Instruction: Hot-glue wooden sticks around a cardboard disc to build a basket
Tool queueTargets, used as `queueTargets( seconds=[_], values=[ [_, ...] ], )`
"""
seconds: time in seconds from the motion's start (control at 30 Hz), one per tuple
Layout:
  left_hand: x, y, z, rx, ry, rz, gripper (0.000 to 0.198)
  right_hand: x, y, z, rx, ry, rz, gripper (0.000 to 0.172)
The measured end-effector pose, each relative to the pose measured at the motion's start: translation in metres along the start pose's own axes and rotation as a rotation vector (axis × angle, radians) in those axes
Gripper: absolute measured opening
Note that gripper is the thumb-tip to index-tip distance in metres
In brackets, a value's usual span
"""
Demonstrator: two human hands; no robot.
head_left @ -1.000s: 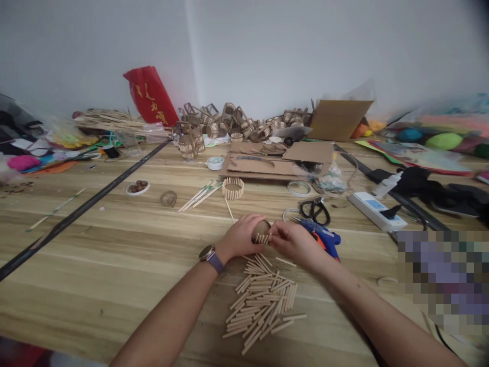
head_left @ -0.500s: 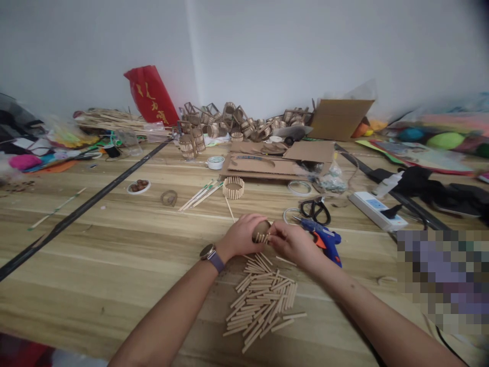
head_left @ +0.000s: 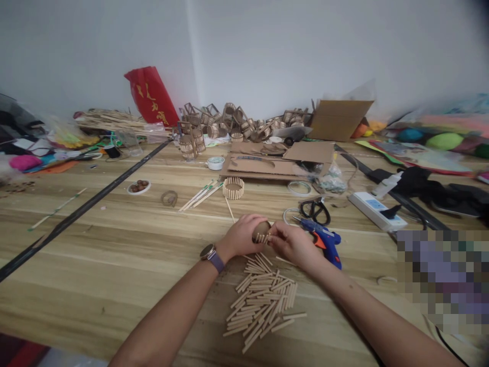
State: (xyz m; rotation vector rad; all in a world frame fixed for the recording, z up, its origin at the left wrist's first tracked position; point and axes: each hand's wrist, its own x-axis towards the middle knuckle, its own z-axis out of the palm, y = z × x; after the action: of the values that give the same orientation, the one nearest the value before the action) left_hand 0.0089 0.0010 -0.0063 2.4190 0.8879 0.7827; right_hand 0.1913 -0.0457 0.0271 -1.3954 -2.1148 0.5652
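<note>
My left hand (head_left: 244, 235) is wrapped round a small cardboard ring (head_left: 261, 229) with a row of short wooden sticks along its near edge. Pinched fingers of my right hand (head_left: 286, 240) press at the right end of that row, probably on a stick too hidden to make out. Just below both hands spreads a loose pile of short wooden sticks (head_left: 263, 300). Behind them stands a ring fenced with upright sticks (head_left: 233, 188). A blue glue gun (head_left: 321, 233) with an orange trigger lies right of my right hand.
Black-handled scissors (head_left: 315, 210) and a tape roll (head_left: 300, 188) lie beyond the glue gun. A white power strip (head_left: 377, 210) sits to the right. Flat cardboard (head_left: 267, 165) and many small stick buckets (head_left: 229, 122) are at the back. A dish of brown beads (head_left: 138, 187) stands left.
</note>
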Motion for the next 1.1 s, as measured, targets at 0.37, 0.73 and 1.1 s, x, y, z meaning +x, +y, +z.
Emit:
queueTargets(
  seconds=[0.37,0.73,1.1],
  values=[
    [-0.0001,-0.0001,-0.0002,0.004,-0.007,0.0,0.068,-0.0007,-0.0029,-0.0013,0.004,0.01,0.006,0.009],
    [-0.0001,-0.0003,0.0001,0.014,-0.003,0.006,0.068,-0.0008,-0.0036,-0.0013,0.008,-0.003,0.018,0.009],
    [0.0,0.0007,-0.0001,0.009,-0.003,0.0,0.067,-0.0004,-0.0021,-0.0012,0.003,-0.012,0.022,0.01]
  ],
)
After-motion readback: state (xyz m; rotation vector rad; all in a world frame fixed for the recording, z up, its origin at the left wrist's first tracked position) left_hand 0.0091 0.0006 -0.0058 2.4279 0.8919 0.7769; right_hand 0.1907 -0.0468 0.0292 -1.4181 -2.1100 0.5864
